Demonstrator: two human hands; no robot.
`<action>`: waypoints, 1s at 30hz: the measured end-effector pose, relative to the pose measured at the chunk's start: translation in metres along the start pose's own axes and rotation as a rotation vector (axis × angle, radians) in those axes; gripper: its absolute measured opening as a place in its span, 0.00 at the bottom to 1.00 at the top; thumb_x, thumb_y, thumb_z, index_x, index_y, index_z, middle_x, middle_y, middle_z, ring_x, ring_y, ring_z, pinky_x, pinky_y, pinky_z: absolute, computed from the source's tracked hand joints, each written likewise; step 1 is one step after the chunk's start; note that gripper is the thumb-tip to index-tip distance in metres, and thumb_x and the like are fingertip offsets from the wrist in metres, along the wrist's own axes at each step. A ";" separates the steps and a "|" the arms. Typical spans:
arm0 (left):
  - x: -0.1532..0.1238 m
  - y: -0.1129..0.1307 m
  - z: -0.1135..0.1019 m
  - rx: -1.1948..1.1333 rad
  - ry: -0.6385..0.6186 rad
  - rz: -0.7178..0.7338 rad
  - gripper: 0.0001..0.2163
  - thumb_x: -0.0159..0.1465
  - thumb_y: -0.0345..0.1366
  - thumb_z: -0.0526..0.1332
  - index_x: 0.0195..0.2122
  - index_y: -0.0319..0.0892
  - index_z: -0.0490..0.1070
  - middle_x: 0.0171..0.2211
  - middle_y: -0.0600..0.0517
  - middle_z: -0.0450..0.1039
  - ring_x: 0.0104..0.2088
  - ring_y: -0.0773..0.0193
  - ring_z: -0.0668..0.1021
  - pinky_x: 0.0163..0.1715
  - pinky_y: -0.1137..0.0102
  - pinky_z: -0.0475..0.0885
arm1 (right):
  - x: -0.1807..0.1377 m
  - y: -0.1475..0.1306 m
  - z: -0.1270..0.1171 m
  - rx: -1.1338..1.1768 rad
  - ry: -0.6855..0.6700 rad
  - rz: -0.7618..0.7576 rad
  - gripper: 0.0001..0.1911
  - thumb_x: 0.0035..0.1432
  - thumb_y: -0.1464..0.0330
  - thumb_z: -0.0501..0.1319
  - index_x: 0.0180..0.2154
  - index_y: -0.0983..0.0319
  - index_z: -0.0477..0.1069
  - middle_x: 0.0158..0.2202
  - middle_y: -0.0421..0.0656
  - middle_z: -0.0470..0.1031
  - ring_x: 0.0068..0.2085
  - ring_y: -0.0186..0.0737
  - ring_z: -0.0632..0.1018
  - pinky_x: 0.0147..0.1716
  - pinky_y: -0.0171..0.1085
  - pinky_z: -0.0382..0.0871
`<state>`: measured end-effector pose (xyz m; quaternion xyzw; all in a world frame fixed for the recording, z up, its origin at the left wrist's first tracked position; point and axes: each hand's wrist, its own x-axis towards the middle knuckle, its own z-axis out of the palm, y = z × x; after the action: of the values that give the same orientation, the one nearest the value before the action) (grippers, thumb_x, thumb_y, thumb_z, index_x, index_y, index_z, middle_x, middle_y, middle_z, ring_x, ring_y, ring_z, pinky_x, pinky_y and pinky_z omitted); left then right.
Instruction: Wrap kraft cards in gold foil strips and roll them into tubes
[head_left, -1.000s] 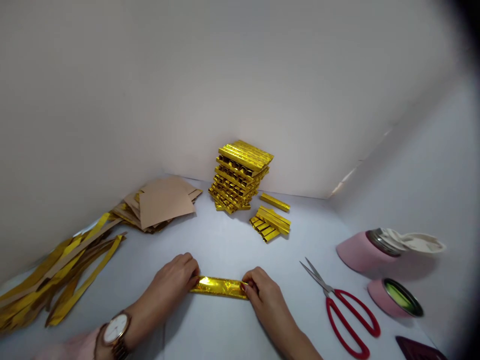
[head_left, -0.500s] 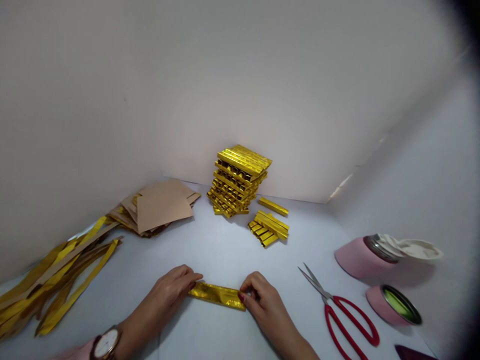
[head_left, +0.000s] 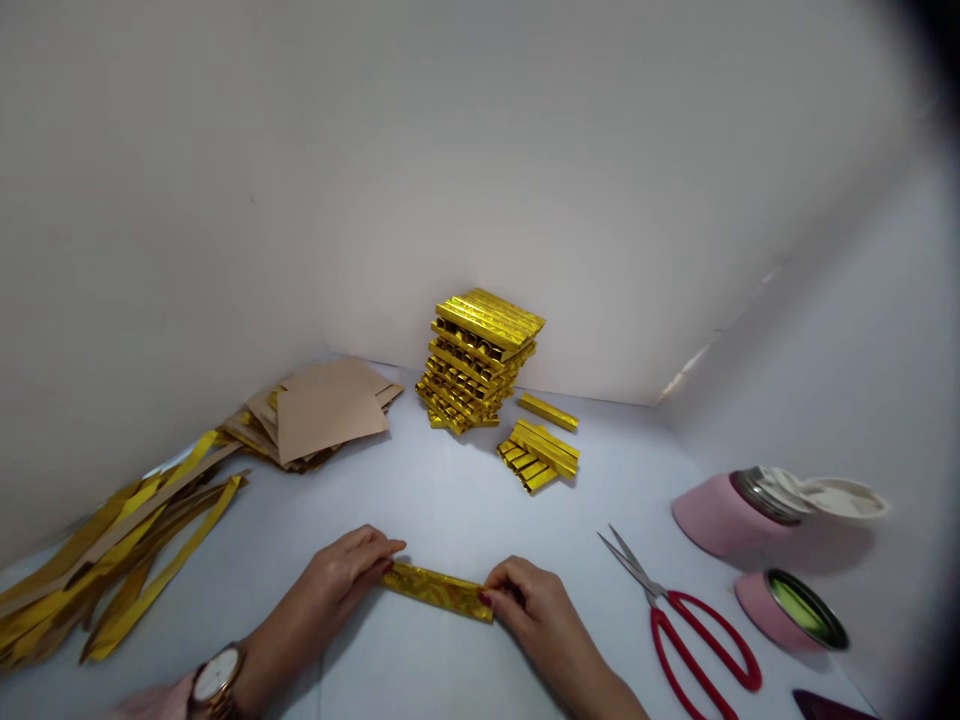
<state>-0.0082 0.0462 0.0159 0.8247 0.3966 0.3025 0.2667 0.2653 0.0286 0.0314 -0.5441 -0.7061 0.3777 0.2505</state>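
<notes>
A folded gold foil strip (head_left: 439, 591) lies flat on the white table near the front edge. My left hand (head_left: 347, 575) pinches its left end with curled fingers. My right hand (head_left: 534, 612) grips its right end, fingers bent over it. A watch sits on my left wrist. Further back, a tall stack of finished gold bars (head_left: 480, 360) stands against the wall, with a small low pile of gold bars (head_left: 540, 452) to its right.
Brown paper sheets (head_left: 326, 410) lie at the back left, and long gold strips (head_left: 112, 565) spread along the left edge. Red-handled scissors (head_left: 686, 625) lie open at the right. A pink jar (head_left: 742, 505) and its pink lid (head_left: 791, 605) rest beyond them.
Both hands keep hold of the gold strip; it has turned slightly, its right end lower, and lost its bright glare. The view shifted a little.
</notes>
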 end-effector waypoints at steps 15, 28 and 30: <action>0.009 0.002 -0.013 0.022 -0.091 -0.082 0.10 0.67 0.34 0.55 0.33 0.42 0.75 0.28 0.53 0.77 0.28 0.66 0.78 0.29 0.76 0.70 | -0.003 0.004 -0.003 0.010 -0.026 -0.005 0.08 0.54 0.75 0.57 0.25 0.63 0.71 0.22 0.38 0.71 0.25 0.34 0.71 0.24 0.29 0.61; 0.010 0.007 -0.022 0.101 -0.052 0.086 0.14 0.70 0.36 0.51 0.35 0.41 0.74 0.27 0.52 0.76 0.27 0.65 0.78 0.27 0.75 0.71 | -0.005 0.002 -0.014 -0.206 0.031 -0.305 0.10 0.64 0.74 0.53 0.30 0.61 0.69 0.27 0.39 0.72 0.28 0.33 0.73 0.28 0.30 0.66; 0.011 0.013 -0.024 0.150 -0.012 0.142 0.15 0.72 0.36 0.48 0.37 0.41 0.74 0.30 0.49 0.76 0.30 0.63 0.78 0.30 0.73 0.72 | -0.004 0.005 -0.014 -0.269 0.087 -0.389 0.11 0.65 0.73 0.51 0.33 0.62 0.70 0.28 0.42 0.72 0.29 0.35 0.73 0.29 0.32 0.67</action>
<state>-0.0137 0.0531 0.0439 0.8701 0.3571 0.2852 0.1846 0.2799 0.0288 0.0354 -0.4422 -0.8300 0.2011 0.2739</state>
